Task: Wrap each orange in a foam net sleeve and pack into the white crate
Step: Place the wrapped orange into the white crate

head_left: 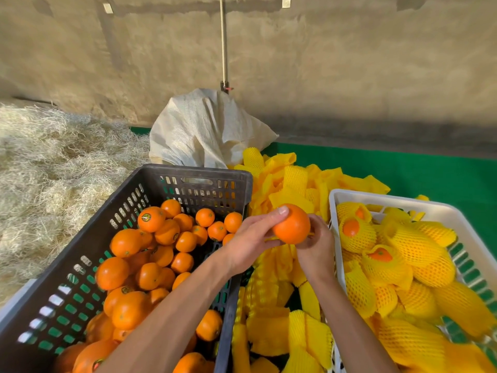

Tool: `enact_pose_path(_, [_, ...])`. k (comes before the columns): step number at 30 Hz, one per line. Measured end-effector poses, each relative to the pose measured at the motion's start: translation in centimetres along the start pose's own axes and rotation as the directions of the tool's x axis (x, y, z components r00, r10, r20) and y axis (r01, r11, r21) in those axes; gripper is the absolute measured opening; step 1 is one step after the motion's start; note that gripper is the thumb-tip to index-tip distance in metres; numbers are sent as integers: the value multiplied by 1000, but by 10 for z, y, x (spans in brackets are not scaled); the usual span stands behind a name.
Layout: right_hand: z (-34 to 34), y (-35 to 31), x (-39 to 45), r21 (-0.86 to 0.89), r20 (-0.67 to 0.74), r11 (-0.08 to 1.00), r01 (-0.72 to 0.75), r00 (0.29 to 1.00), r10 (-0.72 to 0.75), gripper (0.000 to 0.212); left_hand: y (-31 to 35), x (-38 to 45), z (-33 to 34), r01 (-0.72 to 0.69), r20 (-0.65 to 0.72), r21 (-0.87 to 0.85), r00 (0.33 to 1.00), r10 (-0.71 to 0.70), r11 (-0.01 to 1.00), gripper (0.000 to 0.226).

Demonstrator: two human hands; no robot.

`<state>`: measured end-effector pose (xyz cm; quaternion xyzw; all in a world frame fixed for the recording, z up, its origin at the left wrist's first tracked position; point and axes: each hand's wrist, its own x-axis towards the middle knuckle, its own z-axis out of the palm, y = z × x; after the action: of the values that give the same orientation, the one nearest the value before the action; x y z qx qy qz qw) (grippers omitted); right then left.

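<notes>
My left hand (252,238) grips a bare orange (291,224) from the left, thumb on its top. My right hand (316,246) curls under and behind the same orange from the right; a thin yellow edge shows at its fingers, too hidden to tell what it is. Both hands hover between the two crates, above a heap of loose yellow foam net sleeves (285,184). The white crate (376,196) on the right holds several sleeved oranges (357,232). The dark crate (150,181) on the left is full of bare oranges (129,242).
A white woven sack (204,127) stands behind the dark crate. Straw (53,162) is piled at the left. Green sheeting (403,168) covers the surface behind the sleeves. A concrete wall with a hanging rope (223,41) closes the back.
</notes>
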<state>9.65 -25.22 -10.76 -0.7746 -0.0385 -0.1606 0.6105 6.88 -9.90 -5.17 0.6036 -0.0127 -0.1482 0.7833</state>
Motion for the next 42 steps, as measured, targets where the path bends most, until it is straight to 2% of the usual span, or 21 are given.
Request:
enact_pose_path(2, [0,3,0,-36,21,999,37,999,-36,32,-1,0,2,-5,3,15,1000,5,1000,69])
enact_pose_path(4, [0,3,2,-65,22,997,37,999,-36,30,0,2,4,-17,-54,-2,998,16,1000,66])
enact_pose_path(8, [-3,0,8,-90,41,993,72,997,-68,22,1,6,2,-32,-190,-134,982,6,990,46])
enact_pose_path(10, [-4,-4,7,-133,35,987,89,996,-85,23,1,8,2,-62,-242,-166,970,21,984,42])
enact_pose_path(13, [-10,-3,10,-283,1,941,186,981,-193,21,2,7,-1,-107,-283,-290,959,22,951,56])
enact_pose_path(16, [-13,-4,12,-340,146,897,283,958,-247,15,6,6,-7,-85,-233,-378,972,-6,922,70])
enact_pose_path(19, [-8,-4,7,-389,270,857,339,931,-246,21,8,6,-8,-18,-172,-346,984,-44,938,83])
enact_pose_path(21, [-7,-4,7,-357,239,883,304,944,-229,13,7,7,-7,-4,-166,-306,985,-50,952,84])
enact_pose_path(22, [-7,-5,7,-271,198,930,250,960,-200,8,7,7,-7,0,-166,-284,985,-49,959,80])
enact_pose_path(24, [-9,-8,8,-36,114,994,104,988,-99,23,5,9,-5,6,-158,-231,986,-44,973,65])
enact_pose_path(26, [-10,-13,10,151,77,988,-3,997,-8,26,1,10,-1,-9,-154,-151,988,-14,988,57])
enact_pose_path(28, [-10,-15,10,217,61,976,-29,998,16,23,-2,10,5,-53,-186,13,981,54,999,54])
enact_pose_path(31, [-12,-14,10,164,-34,986,41,999,-36,17,-6,8,11,-100,-254,273,952,172,957,42])
enact_pose_path(35, [-13,-13,8,69,-122,984,165,980,-156,9,-10,9,12,-189,-268,481,898,349,856,46])
enact_pose_path(39, [-10,-16,7,33,-181,984,176,969,-167,24,-11,3,4,-295,-48,651,904,425,700,50])
enact_pose_path(41, [-13,-17,6,-9,-151,977,212,966,-211,21,-14,1,-1,-324,31,701,904,426,636,51])
enact_pose_path(42, [-14,-18,5,-56,-110,965,255,960,-259,16,-15,1,-2,-311,21,719,904,428,621,51])
